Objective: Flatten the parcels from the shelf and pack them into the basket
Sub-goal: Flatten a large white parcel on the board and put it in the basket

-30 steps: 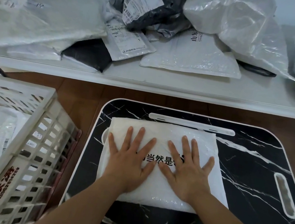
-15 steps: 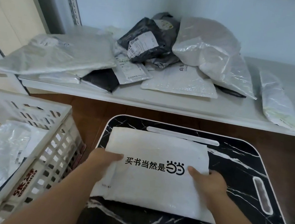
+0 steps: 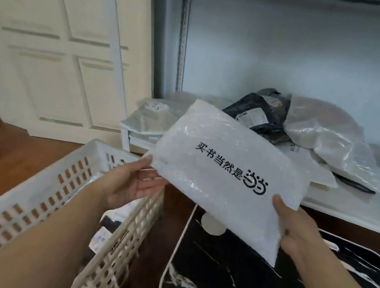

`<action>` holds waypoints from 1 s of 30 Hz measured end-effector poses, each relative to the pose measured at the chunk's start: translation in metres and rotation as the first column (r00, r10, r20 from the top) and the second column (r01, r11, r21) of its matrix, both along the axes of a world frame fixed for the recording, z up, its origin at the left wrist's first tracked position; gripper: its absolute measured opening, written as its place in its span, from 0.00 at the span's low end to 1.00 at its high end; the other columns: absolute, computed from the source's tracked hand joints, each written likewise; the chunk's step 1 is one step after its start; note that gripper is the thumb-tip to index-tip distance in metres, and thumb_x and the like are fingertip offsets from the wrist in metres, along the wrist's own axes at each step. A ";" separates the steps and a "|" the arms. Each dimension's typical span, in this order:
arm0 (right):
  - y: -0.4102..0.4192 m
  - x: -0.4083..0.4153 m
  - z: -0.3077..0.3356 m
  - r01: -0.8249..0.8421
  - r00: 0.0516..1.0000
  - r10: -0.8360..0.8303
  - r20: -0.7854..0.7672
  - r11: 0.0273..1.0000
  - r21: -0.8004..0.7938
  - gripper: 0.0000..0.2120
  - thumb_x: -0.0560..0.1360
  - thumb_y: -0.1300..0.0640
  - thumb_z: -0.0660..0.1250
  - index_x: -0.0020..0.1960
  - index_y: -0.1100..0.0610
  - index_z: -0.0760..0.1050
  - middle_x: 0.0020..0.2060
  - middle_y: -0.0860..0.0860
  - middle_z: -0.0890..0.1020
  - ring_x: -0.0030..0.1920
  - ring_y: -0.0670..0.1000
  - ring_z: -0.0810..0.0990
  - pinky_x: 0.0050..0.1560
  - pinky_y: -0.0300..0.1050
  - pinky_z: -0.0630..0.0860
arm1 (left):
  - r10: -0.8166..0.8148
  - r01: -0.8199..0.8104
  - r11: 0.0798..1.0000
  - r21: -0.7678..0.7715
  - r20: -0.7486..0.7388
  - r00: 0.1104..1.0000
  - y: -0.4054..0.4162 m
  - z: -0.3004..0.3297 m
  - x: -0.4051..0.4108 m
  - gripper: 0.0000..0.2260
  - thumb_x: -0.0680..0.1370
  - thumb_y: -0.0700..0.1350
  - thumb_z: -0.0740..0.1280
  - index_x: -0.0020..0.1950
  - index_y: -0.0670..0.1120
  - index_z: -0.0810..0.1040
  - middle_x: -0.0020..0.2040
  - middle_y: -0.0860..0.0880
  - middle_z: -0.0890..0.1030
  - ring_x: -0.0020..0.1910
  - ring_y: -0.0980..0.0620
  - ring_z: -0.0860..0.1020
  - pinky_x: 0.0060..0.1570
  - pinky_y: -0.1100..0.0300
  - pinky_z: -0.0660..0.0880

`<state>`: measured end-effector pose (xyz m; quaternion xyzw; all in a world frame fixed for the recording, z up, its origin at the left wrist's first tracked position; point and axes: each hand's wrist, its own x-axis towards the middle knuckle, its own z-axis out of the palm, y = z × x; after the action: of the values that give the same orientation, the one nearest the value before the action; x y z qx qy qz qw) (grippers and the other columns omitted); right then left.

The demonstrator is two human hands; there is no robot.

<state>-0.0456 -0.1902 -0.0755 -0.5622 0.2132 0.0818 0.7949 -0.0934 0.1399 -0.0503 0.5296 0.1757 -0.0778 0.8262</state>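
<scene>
Above the basket (image 3: 30, 197), both hands grip the white parcel (image 3: 224, 173).

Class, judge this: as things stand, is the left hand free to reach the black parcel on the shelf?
Probably not: the left hand holds the white bubble mailer, which also hangs between it and the black parcel.

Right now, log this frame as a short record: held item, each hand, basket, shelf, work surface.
held item: white bubble mailer with black print, lifted clear of the board, tilted
left hand: grips the mailer's left edge
right hand: grips its lower right edge
basket: white slatted crate at left, parcels inside
shelf: black parcel and clear bags piled
work surface: black marble-pattern board
</scene>
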 end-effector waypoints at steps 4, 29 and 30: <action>0.076 0.003 0.017 -0.017 0.999 0.012 0.050 0.995 0.096 0.14 0.75 0.62 0.70 0.60 0.60 0.77 0.52 0.57 0.83 0.47 0.55 0.83 0.40 0.51 0.78 | 0.169 -0.155 0.975 -0.159 0.081 0.982 0.031 0.008 -0.011 0.18 0.74 0.52 0.68 0.59 0.43 0.76 0.58 0.43 0.81 0.58 0.42 0.80 0.56 0.47 0.78; 0.310 0.039 -0.106 -0.162 0.368 0.850 -0.376 -0.339 -0.927 0.25 0.81 0.42 0.54 0.74 0.52 0.60 0.71 0.48 0.66 0.72 0.50 0.62 0.73 0.47 0.58 | 0.628 -0.768 0.641 0.022 -0.590 0.507 0.173 -0.250 0.006 0.21 0.77 0.27 0.62 0.68 0.40 0.67 0.64 0.35 0.75 0.57 0.33 0.76 0.42 0.37 0.76; 0.314 0.042 -0.114 -0.131 0.330 0.844 -0.423 -0.403 -0.906 0.25 0.82 0.42 0.53 0.75 0.52 0.59 0.72 0.49 0.64 0.74 0.51 0.58 0.75 0.48 0.54 | 0.636 -0.774 0.633 0.036 -0.595 0.492 0.175 -0.263 0.010 0.21 0.76 0.27 0.62 0.68 0.39 0.67 0.63 0.36 0.76 0.57 0.33 0.76 0.44 0.36 0.76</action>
<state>-0.0037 0.1237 -0.1891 -0.9252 -0.3462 0.1538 0.0209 -0.0832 0.3149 -0.3133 0.2599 0.5994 0.0988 0.7506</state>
